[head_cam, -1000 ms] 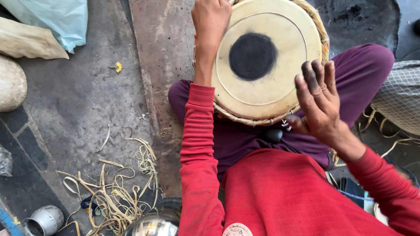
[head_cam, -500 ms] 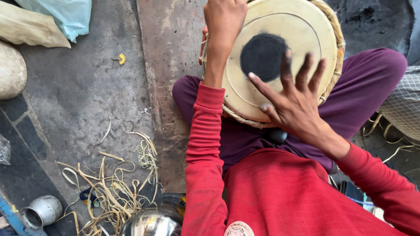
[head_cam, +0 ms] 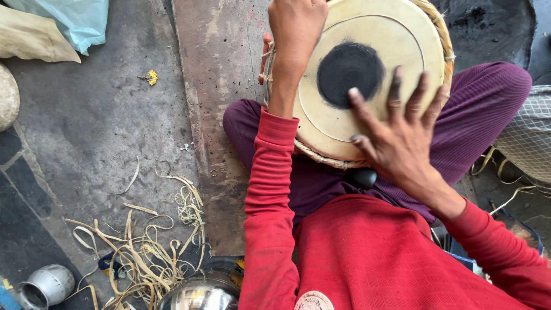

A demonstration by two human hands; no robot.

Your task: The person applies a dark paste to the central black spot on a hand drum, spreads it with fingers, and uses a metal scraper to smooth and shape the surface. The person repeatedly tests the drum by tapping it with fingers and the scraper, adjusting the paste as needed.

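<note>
Drum [head_cam: 367, 80] rested on lap, gripped at far rim by left hand [head_cam: 295, 28], right hand [head_cam: 402, 135] spread over skin; slip likely if rim grip is loosened

Long-sleeved red knit shirt [head_cam: 367, 258], fine ribbed texture, faint grid weave across the chest. Sleeve cuffs ribbed, snug at both wrists; left sleeve [head_cam: 267, 201] creased along the forearm. Round pale printed patch [head_cam: 314, 301] at the near edge of the shirt front. Dark maroon trousers [head_cam: 482, 109], loose cloth, smooth. Both hands bare; dark smudges on the right hand's fingertips [head_cam: 396, 77].
</note>
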